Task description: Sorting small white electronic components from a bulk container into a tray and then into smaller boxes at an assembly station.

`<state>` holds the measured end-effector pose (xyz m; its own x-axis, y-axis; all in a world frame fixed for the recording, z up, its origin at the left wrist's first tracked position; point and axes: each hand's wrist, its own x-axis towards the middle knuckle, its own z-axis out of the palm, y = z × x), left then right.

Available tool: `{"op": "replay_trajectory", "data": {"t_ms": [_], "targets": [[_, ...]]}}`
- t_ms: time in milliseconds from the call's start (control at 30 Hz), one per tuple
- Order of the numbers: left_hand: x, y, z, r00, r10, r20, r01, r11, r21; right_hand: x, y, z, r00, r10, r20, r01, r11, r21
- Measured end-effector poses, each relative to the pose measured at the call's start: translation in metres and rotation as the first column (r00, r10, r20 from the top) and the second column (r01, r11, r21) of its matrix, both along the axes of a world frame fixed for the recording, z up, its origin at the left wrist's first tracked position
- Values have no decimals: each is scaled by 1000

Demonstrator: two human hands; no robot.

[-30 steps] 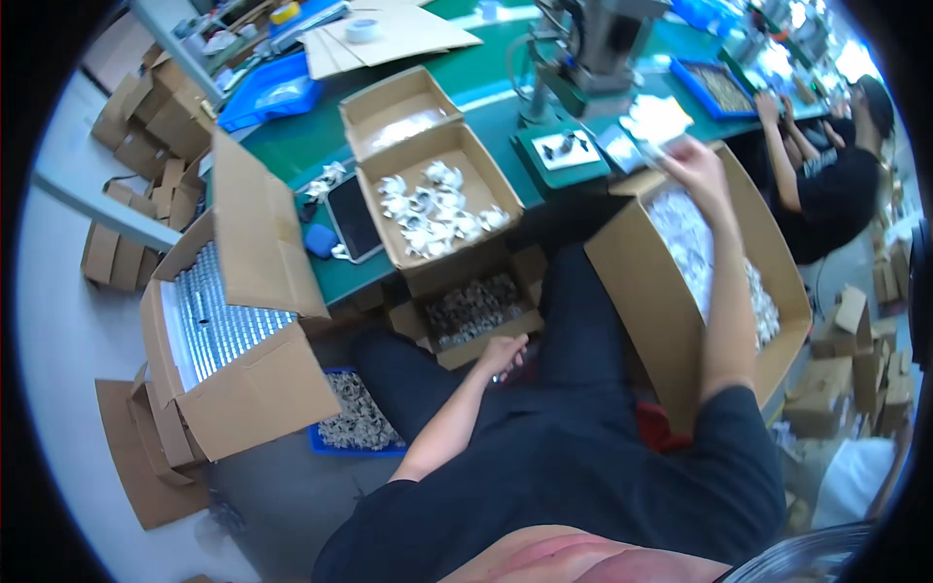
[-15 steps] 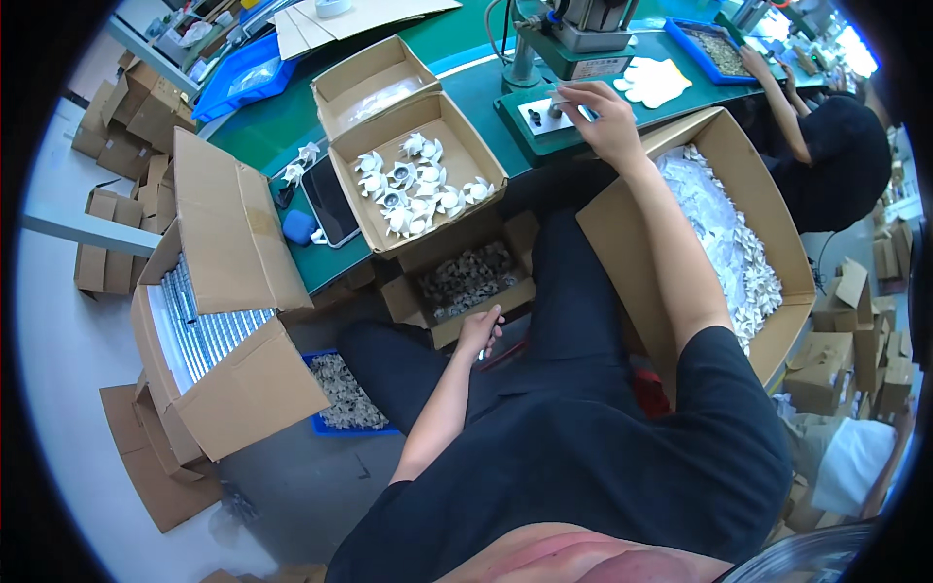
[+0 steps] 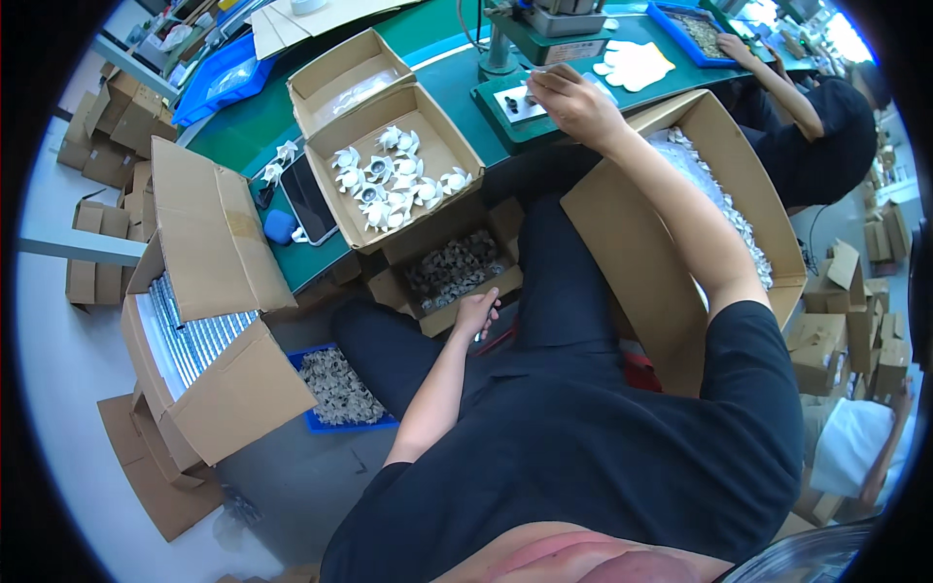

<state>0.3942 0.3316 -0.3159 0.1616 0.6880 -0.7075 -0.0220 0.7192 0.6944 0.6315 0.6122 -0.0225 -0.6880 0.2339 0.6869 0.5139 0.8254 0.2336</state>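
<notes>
My right hand (image 3: 583, 109) is over the metal fixture plate (image 3: 520, 104) on the green base of a bench press (image 3: 559, 44). Its fingers are bent together, and whatever they may pinch is hidden. A small black part (image 3: 511, 104) stands on the plate beside the fingertips. Low in front of my lap, my left hand (image 3: 475, 315) is closed; a tiny shiny bit shows at its lower edge, too small to name. Beyond it, an open carton (image 3: 442, 319) under the bench holds many small greyish parts. White finned impellers (image 3: 398, 180) lie in a shallow cardboard box (image 3: 452, 136) on the bench.
A large carton (image 3: 622, 233) of white parts and plastic film leans at my right. At left stand a carton (image 3: 219, 223) of stacked strips and a blue tray (image 3: 316, 425) of grey parts. A phone (image 3: 309, 199) and white gloves (image 3: 634, 66) lie on the bench. A co-worker (image 3: 816, 136) sits at right.
The view has shifted, so the bench sits slightly higher and further left. My right hand's fingers have come off the grey cylinder on the fixture and curled in. My left hand stays closed.
</notes>
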Motion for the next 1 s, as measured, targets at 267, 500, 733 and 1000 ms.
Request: {"op": "replay_trajectory", "data": {"t_ms": [267, 500, 733, 1000], "targets": [[23, -8, 3, 997, -54, -49, 56, 998, 34, -2, -3, -11, 997, -79, -6, 79, 997, -14], [34, -7, 3, 989, -99, -113, 109, 990, 85, 5, -16, -3, 996, -76, -45, 79, 995, 60], [15, -22, 0, 988, -54, -144, 64, 996, 68, 48, -17, -1, 905, -167, -391, 74, 967, -243], [2, -22, -6, 988, -39, -153, 44, 998, 35, -3, -17, -25, 943, -75, -325, -41, 941, -337]]}}
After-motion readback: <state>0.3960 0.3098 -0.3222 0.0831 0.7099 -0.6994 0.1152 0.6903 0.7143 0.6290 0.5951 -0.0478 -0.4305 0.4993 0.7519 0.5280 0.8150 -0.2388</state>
